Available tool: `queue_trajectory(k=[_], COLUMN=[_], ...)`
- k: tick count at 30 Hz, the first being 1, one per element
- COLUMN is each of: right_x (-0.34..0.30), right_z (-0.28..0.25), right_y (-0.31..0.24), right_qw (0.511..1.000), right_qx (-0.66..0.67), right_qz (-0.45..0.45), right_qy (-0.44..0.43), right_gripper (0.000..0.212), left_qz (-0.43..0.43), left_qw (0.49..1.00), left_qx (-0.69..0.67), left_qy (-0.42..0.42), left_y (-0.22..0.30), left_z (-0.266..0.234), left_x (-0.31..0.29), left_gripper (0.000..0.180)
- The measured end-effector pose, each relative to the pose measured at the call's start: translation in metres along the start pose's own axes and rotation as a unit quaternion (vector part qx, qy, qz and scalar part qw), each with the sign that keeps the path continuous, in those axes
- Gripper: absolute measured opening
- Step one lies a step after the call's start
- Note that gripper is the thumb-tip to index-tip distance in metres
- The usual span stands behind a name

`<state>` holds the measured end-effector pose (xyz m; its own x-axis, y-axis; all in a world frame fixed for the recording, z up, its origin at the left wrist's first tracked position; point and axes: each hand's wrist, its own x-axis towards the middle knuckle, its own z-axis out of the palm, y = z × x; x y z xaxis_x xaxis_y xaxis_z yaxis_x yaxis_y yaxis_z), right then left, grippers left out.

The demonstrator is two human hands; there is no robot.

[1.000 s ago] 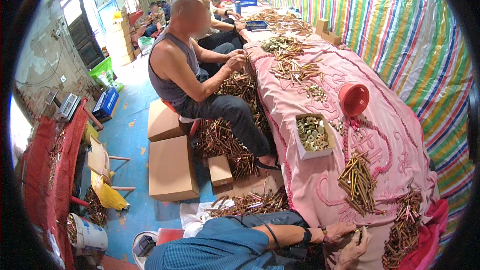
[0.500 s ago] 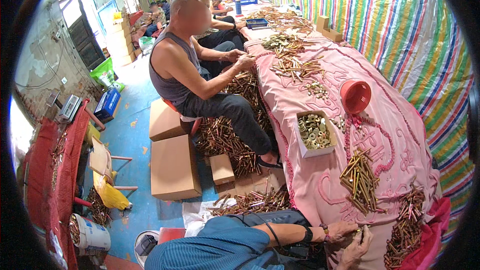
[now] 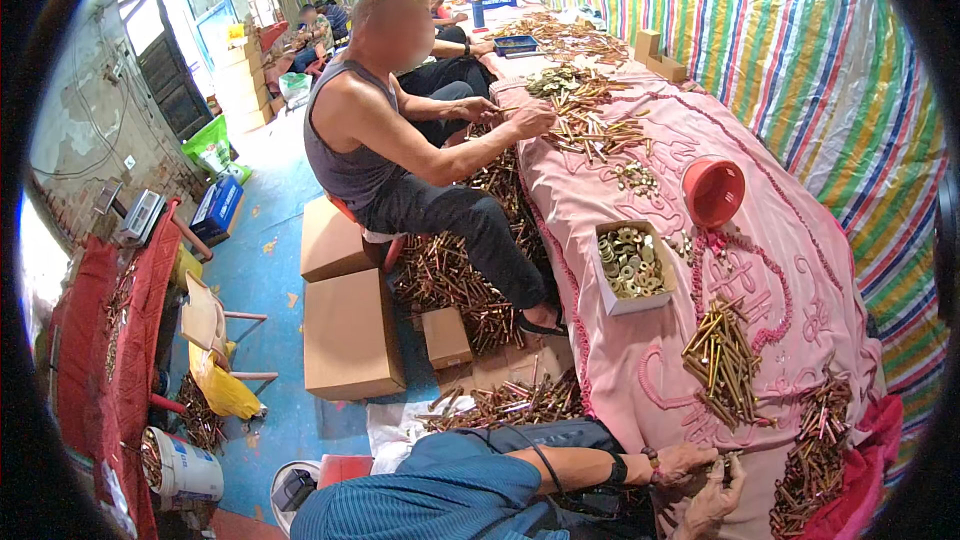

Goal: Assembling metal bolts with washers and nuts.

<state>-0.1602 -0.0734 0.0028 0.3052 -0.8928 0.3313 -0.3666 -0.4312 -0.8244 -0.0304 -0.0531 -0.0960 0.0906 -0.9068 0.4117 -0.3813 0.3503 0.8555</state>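
Observation:
At the pink cloth's near edge, my left hand, with a dark wristband and beads at its wrist, has its fingers closed in a pinch. My right hand meets it, fingers bent and closed. Between the fingertips is a small metal fastener; its exact kind is too small to tell. Just beyond my hands lies a heap of long brass-coloured bolts. To their right is a heap of copper-toned bolts. Farther off, a white box holds flat washers.
A red bucket lies tipped on the pink cloth, near small loose nuts. To the left, a seated co-worker handles bolts. Cardboard boxes and bolt heaps cover part of the floor.
The co-worker has leaned to the right, one hand reaching farther over the cloth. My hands stay at the same spot, with my right fingers shifted slightly at the fastener.

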Motion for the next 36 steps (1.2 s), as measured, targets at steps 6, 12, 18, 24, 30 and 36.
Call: queue_trajectory(k=[6,12,18,24,30,36], right_x=[0.0,-0.003,-0.005,0.002,0.004,-0.003], right_z=[0.0,0.002,0.006,0.004,-0.002,0.01], right_y=[0.001,-0.004,-0.031,-0.052,-0.048,-0.039], right_qw=[0.996,0.999,0.994,0.996,0.991,0.993], right_qx=[0.048,-0.024,-0.073,-0.069,-0.049,0.011], right_qz=[0.07,-0.028,-0.07,-0.046,-0.098,-0.03], right_qy=[0.024,0.01,0.038,0.031,0.073,0.111], right_gripper=[0.025,0.028,0.02,0.023,0.024,0.021], left_qz=[0.023,0.027,0.035,0.011,0.036,0.009], left_qw=[0.999,0.998,0.999,1.0,0.999,0.999], left_qx=[-0.029,-0.046,-0.017,0.02,-0.004,-0.005], left_qy=[-0.002,-0.018,-0.018,-0.003,-0.01,-0.032], left_y=[0.009,0.011,0.014,0.035,0.04,0.026], left_z=[0.0,-0.009,-0.013,-0.029,-0.027,-0.028], left_x=[0.005,0.001,-0.003,0.01,0.01,0.002], left_gripper=[0.036,0.034,0.037,0.028,0.049,0.048])
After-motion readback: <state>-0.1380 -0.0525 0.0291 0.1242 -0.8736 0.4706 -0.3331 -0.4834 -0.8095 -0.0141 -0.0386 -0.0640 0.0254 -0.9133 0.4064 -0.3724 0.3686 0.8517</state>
